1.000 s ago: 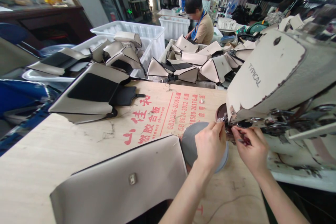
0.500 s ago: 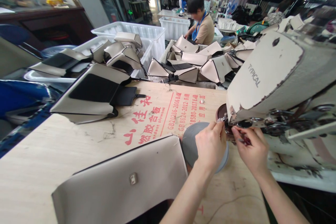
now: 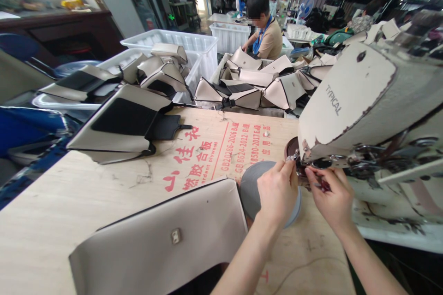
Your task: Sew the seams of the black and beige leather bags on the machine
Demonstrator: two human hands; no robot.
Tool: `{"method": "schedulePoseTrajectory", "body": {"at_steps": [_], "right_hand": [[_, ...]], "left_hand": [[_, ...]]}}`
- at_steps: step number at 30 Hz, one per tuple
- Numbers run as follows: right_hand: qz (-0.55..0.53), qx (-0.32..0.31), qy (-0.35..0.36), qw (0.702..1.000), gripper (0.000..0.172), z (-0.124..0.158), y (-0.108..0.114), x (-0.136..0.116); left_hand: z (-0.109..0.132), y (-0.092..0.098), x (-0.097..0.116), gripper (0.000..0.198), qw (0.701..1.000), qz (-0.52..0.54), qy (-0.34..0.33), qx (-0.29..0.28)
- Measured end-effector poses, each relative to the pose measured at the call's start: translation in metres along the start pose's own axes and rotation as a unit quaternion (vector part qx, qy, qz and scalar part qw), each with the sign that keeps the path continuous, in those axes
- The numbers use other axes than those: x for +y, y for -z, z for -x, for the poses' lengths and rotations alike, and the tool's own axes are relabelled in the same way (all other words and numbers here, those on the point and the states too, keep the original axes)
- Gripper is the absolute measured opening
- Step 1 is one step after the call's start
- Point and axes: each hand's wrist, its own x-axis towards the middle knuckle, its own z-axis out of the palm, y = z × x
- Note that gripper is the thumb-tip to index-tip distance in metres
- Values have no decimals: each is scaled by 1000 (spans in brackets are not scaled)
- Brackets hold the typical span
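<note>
At the needle end of the cream sewing machine (image 3: 351, 92), both my hands are raised close together. My left hand (image 3: 278, 193) is closed in a pinch beside the presser foot area; whatever its fingertips grip is too small to make out. Just right of it, my right hand (image 3: 332, 196) also pinches under the machine head, with a small dark red object (image 3: 324, 186) inside its curled fingers. Beneath my left hand is a round grey disc (image 3: 252, 186). A beige bag piece (image 3: 155, 235) with black edging and a small metal clasp plate lies at the front left.
The plywood table (image 3: 207, 161) has red print and loose threads. Another beige and black bag (image 3: 121, 122) lies at its far left. Behind stand white plastic crates (image 3: 204, 46) and a heap of similar bags (image 3: 256, 76). A co-worker (image 3: 270, 37) sits beyond them.
Almost nothing differs. Both hands keep their pinched places at the machine, and the bags stay where they were.
</note>
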Motion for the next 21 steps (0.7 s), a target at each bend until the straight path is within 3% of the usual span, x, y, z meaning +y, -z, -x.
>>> {"method": "schedulePoseTrajectory", "body": {"at_steps": [21], "right_hand": [[0,9,17,1000,14,0,0,-1]], "left_hand": [[1,0,0,21,999,-30,-12,9]]}}
